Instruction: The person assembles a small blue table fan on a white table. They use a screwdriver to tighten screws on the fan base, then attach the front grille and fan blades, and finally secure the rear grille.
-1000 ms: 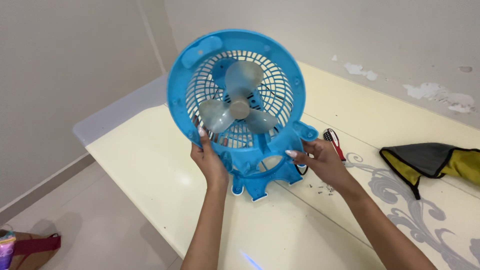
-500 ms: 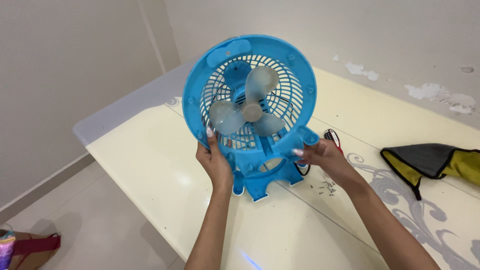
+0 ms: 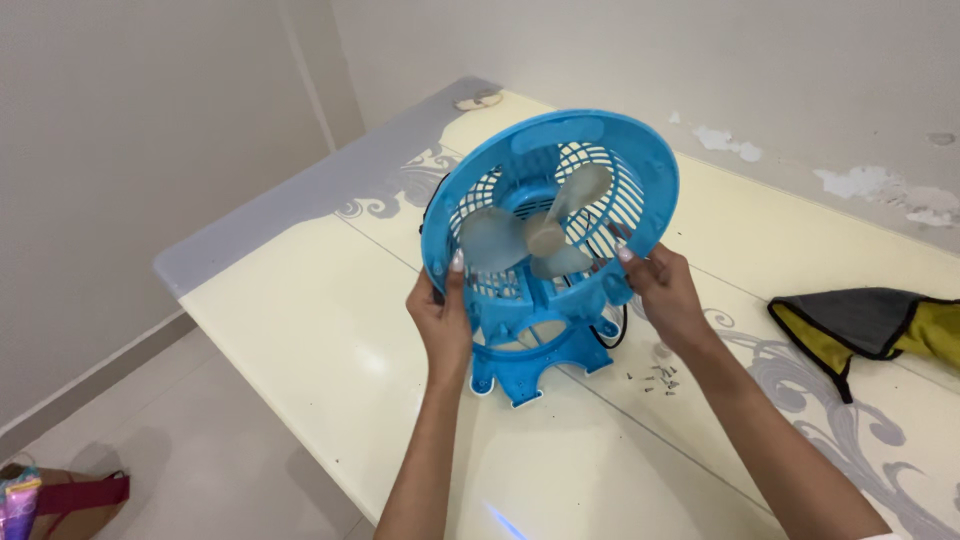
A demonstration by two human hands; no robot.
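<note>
Fan (image 3: 545, 230), small and bright blue, stands on its base at the middle of a cream table (image 3: 300, 320) and leans back a little toward the far wall. Round front frame faces the camera; the grey blades (image 3: 530, 235) show through the opening, with a blue slatted grille behind them. Left hand (image 3: 440, 320) closes on the lower left rim of the frame, thumb laid up along the front edge, fingers wrapped out of sight behind. Right hand (image 3: 662, 290) grips the lower right rim the same way, thumb tip pressed on the front face, fingers curled round the back. Both hands hold the same ring, one on each side, arms reaching in from the bottom of the view. Base of the fan rests on the tabletop just below and between the wrists, touching the surface. A black cord (image 3: 612, 330) loops out from behind the base on the right side. Small dark screws (image 3: 655, 378) lie scattered on the table just right of the base, near the right forearm. Folded cloth (image 3: 870, 325), grey and yellow with dark trim, lies well apart at the right edge of the table. Grey scrollwork pattern runs across the tabletop at the far corner and the right. Pale tiled floor (image 3: 200, 460) below the table's near edge; a colourful bag (image 3: 50, 495) sits on it at the lower left corner.
</note>
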